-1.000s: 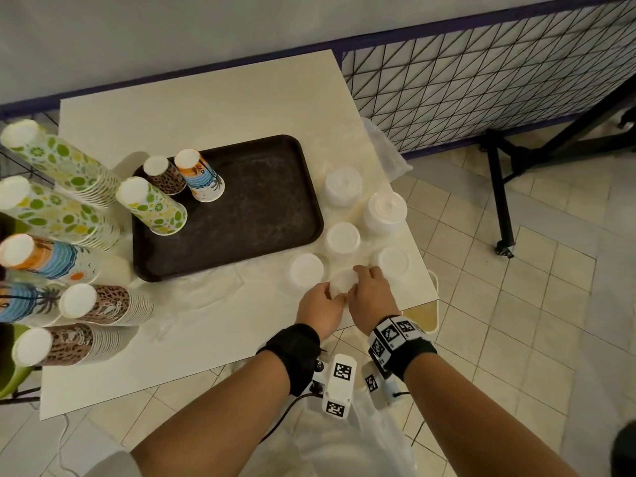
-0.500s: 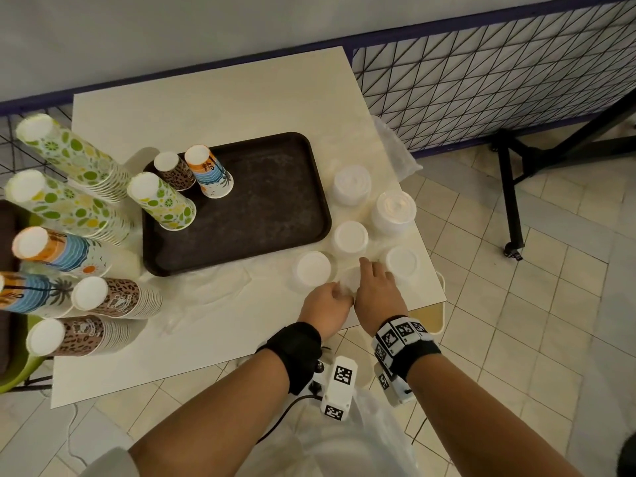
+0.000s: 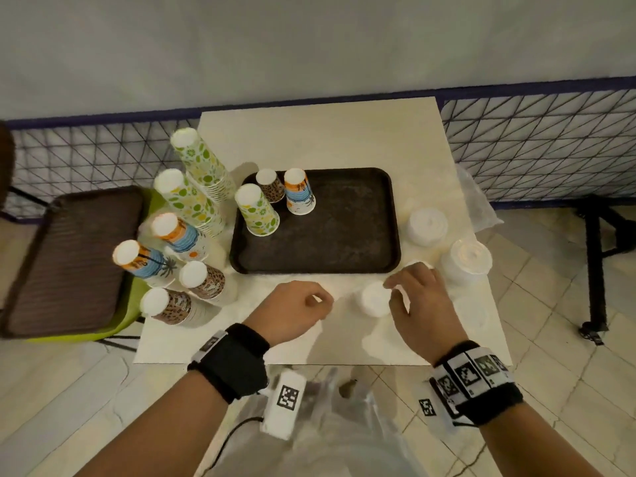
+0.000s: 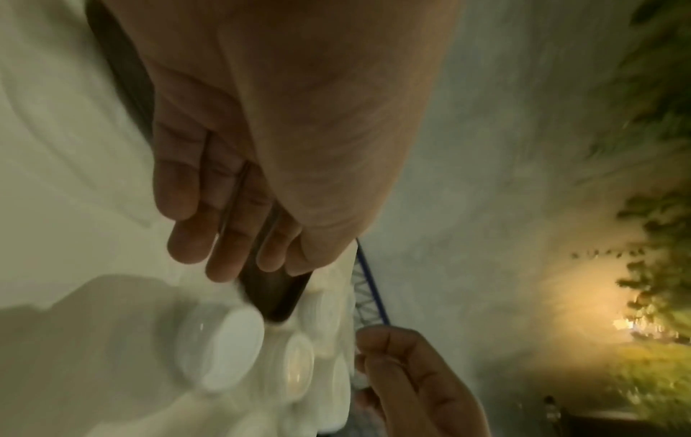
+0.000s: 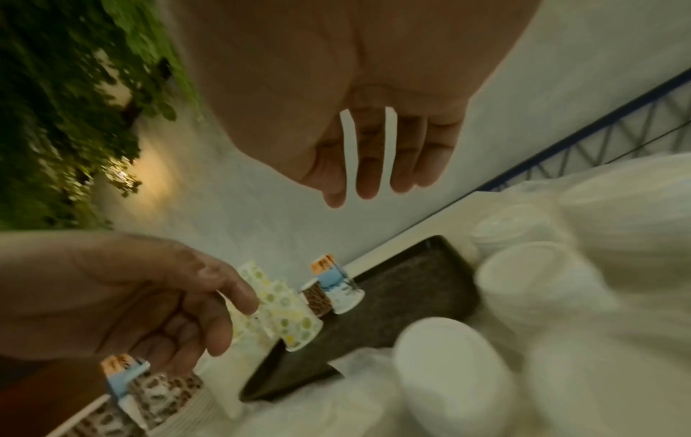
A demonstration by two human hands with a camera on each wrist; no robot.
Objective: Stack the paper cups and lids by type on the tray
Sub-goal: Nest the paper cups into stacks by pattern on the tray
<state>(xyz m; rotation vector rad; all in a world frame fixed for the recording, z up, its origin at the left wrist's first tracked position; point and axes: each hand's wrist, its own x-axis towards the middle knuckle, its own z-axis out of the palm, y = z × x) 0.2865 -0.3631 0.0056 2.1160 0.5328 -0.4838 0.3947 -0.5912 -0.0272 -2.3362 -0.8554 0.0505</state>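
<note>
A dark brown tray [image 3: 344,235] lies mid-table. Three upturned paper cups stand on its left end: a green-dotted one [image 3: 258,211], a leopard-print one [image 3: 270,184] and an orange-and-blue one [image 3: 298,191]. White lid stacks sit right of the tray [image 3: 426,225] [image 3: 468,263] and in front of it [image 3: 373,299]. My left hand [image 3: 318,301] hovers over the table's front with loosely curled fingers, holding nothing. My right hand [image 3: 395,290] hangs relaxed beside the front lid stack, fingers straight in the right wrist view [image 5: 366,189]. The left wrist view shows empty left fingers [image 4: 187,245].
Tall stacks of patterned cups [image 3: 192,201] stand on the table left of the tray. A chair with a brown seat [image 3: 69,259] is at far left. Clear plastic wrap [image 3: 478,204] lies at the table's right edge, a wire fence [image 3: 533,149] behind.
My hands were together at a small lid near the table's front edge; now they have parted, the left moving left and the right staying by the lids. The head view has shifted.
</note>
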